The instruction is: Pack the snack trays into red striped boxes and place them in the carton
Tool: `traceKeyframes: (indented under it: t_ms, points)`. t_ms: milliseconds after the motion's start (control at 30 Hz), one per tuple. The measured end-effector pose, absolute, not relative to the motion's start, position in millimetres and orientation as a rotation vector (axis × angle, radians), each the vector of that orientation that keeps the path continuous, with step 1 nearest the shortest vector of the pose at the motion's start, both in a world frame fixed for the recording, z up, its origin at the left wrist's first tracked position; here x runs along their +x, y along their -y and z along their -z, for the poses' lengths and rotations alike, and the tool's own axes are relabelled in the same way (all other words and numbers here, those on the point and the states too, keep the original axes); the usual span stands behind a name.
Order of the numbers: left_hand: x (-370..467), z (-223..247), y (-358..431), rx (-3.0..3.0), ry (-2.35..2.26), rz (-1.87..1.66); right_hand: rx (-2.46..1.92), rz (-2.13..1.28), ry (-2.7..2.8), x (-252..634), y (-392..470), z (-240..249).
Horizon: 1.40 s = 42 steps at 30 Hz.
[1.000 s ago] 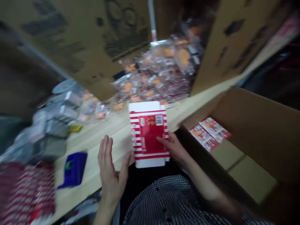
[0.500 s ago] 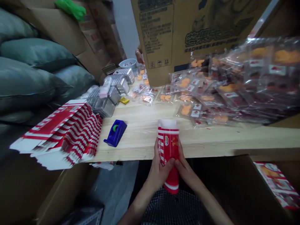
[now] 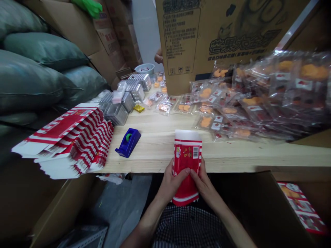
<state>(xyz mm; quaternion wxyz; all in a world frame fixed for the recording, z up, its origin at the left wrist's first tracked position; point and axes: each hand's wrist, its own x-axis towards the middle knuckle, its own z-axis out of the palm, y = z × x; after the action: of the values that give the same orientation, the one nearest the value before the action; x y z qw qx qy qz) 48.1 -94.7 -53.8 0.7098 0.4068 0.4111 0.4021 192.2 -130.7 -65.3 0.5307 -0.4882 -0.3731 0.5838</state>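
A red-and-white printed carton, its white end pointing away from me, is held at the table's front edge. My left hand grips its left side, thumb on the front face. On the right side my right hand is closed round it, and the two thumbs nearly meet. A stack of flattened red-and-white striped cartons lies at the left. Between stack and hands sits a blue tape dispenser with green tape.
Clear packets of orange pieces are heaped at the right before a big cardboard box. Grey plastic cases, a yellow packet and a bowl stand left of centre. Another person's hand shows beside the box.
The carton has turned and looks wider and flatter, its barcode now showing. Both hands still hold it. The view has shifted slightly.
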Motion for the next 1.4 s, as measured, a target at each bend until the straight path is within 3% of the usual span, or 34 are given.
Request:
traceKeyframes:
  t_ms: [300,600,867,1167,1400]
  points:
    - [33,65,86,0.956,-0.865,-0.809,-1.172,-1.393,0.570,220,126,62]
    - [52,67,102,1.259,-1.146,-0.937,-1.302,-1.155,0.676,199,125,95]
    - [64,63,103,1.154,-0.985,-0.893,-1.321,-1.112,0.666,196,126,88]
    - [34,76,86,1.091,-0.993,-0.787,-1.089,-1.401,0.716,217,128,73]
    - [38,88,89,0.966,-0.926,-0.776,-1.040,-1.418,0.674,229,125,81]
